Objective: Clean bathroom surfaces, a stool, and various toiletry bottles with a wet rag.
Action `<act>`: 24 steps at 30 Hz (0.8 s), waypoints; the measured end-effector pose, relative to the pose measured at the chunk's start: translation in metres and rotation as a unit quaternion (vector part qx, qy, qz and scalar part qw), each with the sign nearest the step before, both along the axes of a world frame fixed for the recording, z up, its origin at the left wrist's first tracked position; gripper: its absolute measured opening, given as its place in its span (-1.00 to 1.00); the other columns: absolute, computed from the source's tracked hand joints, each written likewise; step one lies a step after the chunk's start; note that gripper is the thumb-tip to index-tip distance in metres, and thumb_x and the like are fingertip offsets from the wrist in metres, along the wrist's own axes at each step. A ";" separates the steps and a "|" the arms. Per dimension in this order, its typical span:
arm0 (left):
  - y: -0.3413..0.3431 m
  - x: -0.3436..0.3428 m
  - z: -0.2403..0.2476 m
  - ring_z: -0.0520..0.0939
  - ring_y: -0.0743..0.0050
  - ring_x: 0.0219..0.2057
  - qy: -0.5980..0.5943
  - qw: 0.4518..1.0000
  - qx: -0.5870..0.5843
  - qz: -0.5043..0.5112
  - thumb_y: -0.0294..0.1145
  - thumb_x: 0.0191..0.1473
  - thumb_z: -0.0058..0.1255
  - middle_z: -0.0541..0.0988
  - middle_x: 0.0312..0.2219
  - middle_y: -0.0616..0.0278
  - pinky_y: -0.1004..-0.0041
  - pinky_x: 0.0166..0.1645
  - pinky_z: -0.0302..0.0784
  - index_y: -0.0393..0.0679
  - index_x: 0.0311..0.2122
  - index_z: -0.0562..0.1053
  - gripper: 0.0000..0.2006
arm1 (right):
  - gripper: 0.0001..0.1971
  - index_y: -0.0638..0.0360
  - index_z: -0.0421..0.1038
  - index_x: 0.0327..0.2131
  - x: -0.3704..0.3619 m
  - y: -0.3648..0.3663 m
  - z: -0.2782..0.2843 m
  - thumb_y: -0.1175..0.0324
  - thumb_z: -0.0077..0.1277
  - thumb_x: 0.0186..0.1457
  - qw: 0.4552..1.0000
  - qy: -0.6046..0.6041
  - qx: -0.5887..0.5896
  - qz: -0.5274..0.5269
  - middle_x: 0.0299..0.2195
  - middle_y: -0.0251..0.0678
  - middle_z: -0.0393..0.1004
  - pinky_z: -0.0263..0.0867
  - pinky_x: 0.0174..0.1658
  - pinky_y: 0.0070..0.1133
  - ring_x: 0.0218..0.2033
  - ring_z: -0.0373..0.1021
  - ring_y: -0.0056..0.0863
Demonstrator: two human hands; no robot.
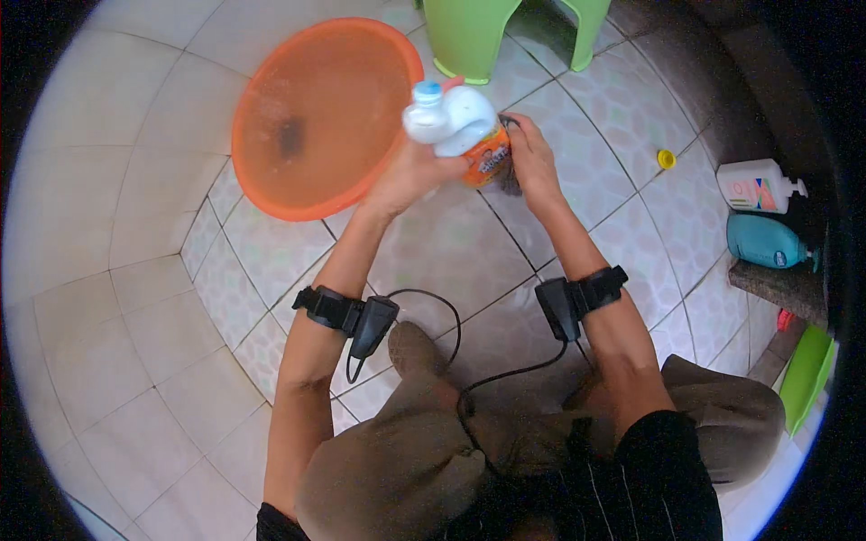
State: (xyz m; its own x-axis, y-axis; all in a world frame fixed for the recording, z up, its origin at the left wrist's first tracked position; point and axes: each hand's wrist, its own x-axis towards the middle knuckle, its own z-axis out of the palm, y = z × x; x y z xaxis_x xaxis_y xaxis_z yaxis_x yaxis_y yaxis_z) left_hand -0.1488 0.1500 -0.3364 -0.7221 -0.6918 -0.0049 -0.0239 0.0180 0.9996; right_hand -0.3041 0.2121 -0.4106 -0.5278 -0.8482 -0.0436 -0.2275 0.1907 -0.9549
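Note:
My left hand [417, 178] is closed round the lower side of a white plastic bottle [467, 115] with a blue cap, a moulded handle and an orange label. The bottle is held tilted above the floor, beside the basin. Against the label side, my right hand [536, 164] grips a dark grey cloth-like piece [508, 176], its fingers curled and partly hidden. Whether that piece is a rag or a scrubber I cannot tell. A small pinkish-red part [453, 82] shows behind the bottle; what it belongs to is unclear.
An orange basin [338, 117] with cloudy water and a dark spot stands left. Beyond is a green plastic stool [465, 41]. A yellow cap [666, 160] lies on the tiles. At right are a white pump bottle [750, 187], a teal bottle [765, 241] and a green plastic object [806, 379].

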 end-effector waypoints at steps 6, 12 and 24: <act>-0.003 -0.005 0.003 0.37 0.47 -0.08 -0.043 0.999 -0.011 0.005 -0.59 -0.22 0.00 0.35 -0.14 0.28 0.44 0.02 0.29 -0.19 0.04 0.17 -0.40 | -0.77 0.15 0.37 -0.23 0.018 -0.003 0.093 0.45 -0.09 -0.03 0.962 0.175 -0.209 0.015 -0.22 -0.21 0.36 0.10 -0.04 -0.40 -0.14 0.21 -0.22; 0.004 -0.014 0.012 0.46 0.47 -0.22 -0.021 0.998 0.002 0.064 -0.59 -0.21 -0.01 0.45 -0.31 0.27 0.44 -0.11 0.38 -0.24 -0.13 0.30 -0.58 | -0.74 0.15 0.39 -0.28 0.033 -0.003 0.093 0.55 0.01 -0.15 0.918 0.293 -0.264 0.043 -0.24 -0.24 0.36 0.15 -0.10 -0.44 -0.17 0.22 -0.21; 0.007 -0.012 0.001 0.49 0.47 -0.28 -0.033 0.995 -0.001 0.090 -0.56 -0.24 0.02 0.47 -0.34 0.27 0.45 -0.19 0.41 -0.23 -0.14 0.33 -0.58 | -0.83 0.20 0.44 -0.37 0.017 -0.017 0.104 0.46 -0.05 -0.11 0.924 0.299 -0.232 0.048 -0.34 -0.19 0.39 0.17 -0.13 -0.42 -0.23 0.25 -0.22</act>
